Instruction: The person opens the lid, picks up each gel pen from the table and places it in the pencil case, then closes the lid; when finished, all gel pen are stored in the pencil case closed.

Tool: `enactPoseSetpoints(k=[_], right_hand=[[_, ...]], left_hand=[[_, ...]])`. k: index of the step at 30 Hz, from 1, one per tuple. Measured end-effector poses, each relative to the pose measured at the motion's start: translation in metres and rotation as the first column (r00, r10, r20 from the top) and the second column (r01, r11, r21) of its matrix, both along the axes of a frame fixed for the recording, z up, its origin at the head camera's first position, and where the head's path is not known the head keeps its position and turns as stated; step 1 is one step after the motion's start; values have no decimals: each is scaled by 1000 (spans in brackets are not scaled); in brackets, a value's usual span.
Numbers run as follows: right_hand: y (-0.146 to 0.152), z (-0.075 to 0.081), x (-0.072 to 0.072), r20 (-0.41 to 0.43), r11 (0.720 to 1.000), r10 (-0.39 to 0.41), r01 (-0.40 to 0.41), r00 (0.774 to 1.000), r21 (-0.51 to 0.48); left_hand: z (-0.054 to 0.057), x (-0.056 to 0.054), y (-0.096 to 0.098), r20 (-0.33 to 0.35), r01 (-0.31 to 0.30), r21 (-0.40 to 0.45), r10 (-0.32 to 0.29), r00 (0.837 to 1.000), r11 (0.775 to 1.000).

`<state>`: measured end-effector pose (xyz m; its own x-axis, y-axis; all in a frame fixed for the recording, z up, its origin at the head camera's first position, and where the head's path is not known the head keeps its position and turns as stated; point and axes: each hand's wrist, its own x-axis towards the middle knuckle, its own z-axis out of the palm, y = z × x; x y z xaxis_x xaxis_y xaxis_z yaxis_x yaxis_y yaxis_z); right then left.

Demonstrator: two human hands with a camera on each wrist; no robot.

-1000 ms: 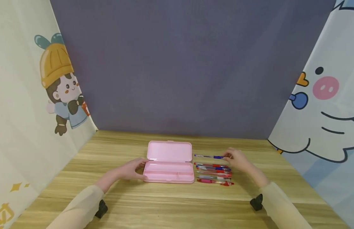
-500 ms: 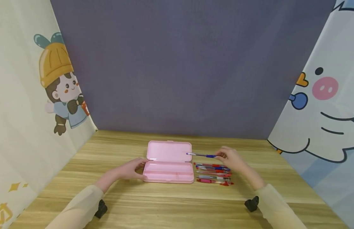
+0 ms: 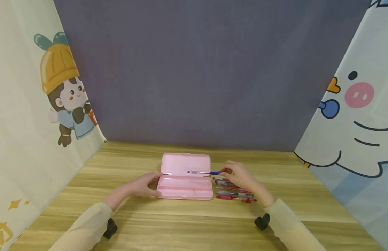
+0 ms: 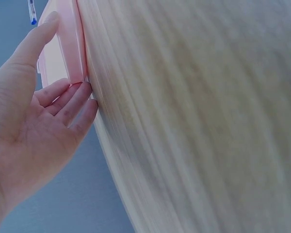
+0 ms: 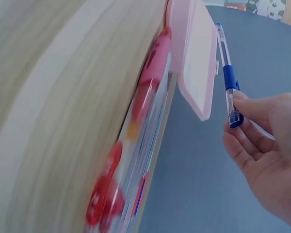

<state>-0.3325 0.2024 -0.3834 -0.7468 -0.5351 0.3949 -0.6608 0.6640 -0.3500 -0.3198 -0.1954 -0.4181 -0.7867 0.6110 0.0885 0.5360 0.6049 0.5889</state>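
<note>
An open pink pencil case lies on the wooden table, its lid folded back. My left hand holds the case at its left end; in the left wrist view the thumb and fingertips rest on its pink wall. With thumb and fingers, my right hand pinches a clear ballpoint pen with a blue grip near its clip end. The pen points left, overlapping the lid in the head view. Inside, the case has a long compartment and smaller divided ones, none holding a pen.
Several red, blue and clear pens lie side by side to the right of the case, partly under my right hand in the head view. A pink-gripped pen is nearest the front. A grey panel stands behind the table.
My right hand has lifted the blue pen from behind the other pens and carried it left, over the case's lid. My left hand has stayed at the case's left end.
</note>
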Motion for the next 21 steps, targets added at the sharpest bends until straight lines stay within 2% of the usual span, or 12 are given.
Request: enactPoseSetpoints(k=[6,13,21], right_hand=[[-20,0,-2,9,999,30,-30,999,-13],[-38,1,-2,30,996,84,-84,996,2],[-48,-7,-7,30,997,78,-79,996,12]], left_hand=[[0,-1,0,22,-9,6,9,1000,1000],[1,-1,1,11,-21,-11,21,1000,1000],[-1,-1,1,11,-18,-10,18,1000,1000]])
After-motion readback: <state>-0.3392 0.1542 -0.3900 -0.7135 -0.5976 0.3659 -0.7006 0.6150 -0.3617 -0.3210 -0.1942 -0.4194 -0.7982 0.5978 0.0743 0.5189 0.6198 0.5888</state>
